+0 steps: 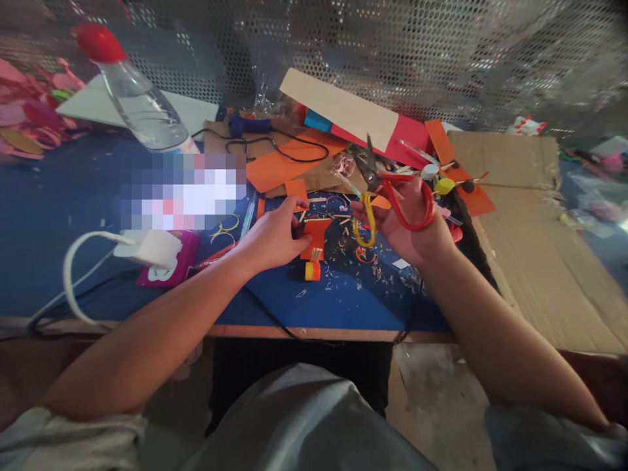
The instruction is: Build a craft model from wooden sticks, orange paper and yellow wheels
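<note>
My right hand is closed around a pair of scissors with one red and one yellow handle loop, blades pointing up and away. My left hand pinches a small orange paper piece lying on the blue table. Just below that piece sits a small orange and yellow roll. Paper scraps and thin sticks lie scattered between the two hands.
A clear bottle with a red cap lies at the back left. Orange paper sheets, a beige and red card, a blue glue gun with black cord, a white charger, and brown cardboard on the right.
</note>
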`<state>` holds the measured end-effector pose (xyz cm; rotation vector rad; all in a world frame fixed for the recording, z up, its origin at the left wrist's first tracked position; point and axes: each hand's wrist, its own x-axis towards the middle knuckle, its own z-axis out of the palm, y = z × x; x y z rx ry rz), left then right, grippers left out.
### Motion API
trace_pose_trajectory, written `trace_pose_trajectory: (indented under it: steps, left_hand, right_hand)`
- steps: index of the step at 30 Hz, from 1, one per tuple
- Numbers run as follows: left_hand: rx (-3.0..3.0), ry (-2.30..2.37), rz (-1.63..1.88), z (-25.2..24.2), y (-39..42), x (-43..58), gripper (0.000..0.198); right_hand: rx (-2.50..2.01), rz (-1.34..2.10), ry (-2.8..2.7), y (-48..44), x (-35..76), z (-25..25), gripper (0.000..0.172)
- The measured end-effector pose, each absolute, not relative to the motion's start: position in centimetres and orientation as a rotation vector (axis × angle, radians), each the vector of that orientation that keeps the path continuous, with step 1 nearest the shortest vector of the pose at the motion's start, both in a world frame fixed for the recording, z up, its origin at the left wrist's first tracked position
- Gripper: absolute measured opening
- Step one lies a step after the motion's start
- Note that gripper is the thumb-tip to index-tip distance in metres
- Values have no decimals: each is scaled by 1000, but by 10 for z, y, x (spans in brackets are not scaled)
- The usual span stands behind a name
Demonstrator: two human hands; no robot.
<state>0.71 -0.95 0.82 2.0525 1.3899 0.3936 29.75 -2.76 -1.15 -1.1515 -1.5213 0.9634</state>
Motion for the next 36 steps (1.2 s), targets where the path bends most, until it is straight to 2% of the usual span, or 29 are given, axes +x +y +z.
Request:
trace_pose_trajectory:
  steps: [7,13,15,23,31,36]
  left_hand:
    - [2072,1378,398,7,-9,7,62]
    - [2053,1393,397,8,-10,7,60]
    - [2049,1395,400,8,-11,7,59]
    - [2058,1389,389,7,-10,7,59]
    - [2057,1399,365,11,-12,7,58]
    - [2062,1394,380,10,-11,7,57]
  right_hand:
    - [-1077,1120,-1488,-36,299,2,86]
    - [-1025,1191,-1576,-38,296,15,106]
    - [-975,1237,-1556,-40,294,17,108]
    - [-849,1355,-1394,-41,291,10,89]
    - [-833,1467,-1218,-42,287,12,85]
    - [-829,1347,-1306,-44,281,10,81]
